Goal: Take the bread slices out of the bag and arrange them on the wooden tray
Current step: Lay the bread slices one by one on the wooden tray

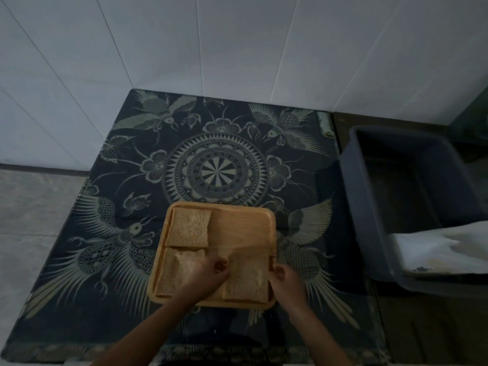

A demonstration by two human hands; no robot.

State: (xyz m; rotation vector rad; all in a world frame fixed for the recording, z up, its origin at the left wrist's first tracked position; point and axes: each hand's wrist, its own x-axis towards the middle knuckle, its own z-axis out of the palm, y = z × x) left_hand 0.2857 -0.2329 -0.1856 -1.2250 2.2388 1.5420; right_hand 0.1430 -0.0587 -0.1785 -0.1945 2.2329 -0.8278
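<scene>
A dark patterned cloth (216, 165) with birds and a round centre motif is covering the surface. On the near part of this cloth a wooden tray (245, 223) is lying flat. To the right, beside the cloth, a grey plastic tub (369, 207) is standing on the bare brown surface (427, 334).

We are looking down in dim, cool light at a dark patterned cloth (216, 170), printed with pale birds, flowers and a round medallion, which is covering the work surface. White wall panels (237, 43) are rising behind it, meeting in a corner at the cloth's far left edge. At the left, we are seeing pale grey floor (31, 220). At the right, a grey plastic tub (369, 202) is sitting just beside the cloth on a darker brown surface (427, 334), with something white (438, 247) lying over its near rim.
</scene>
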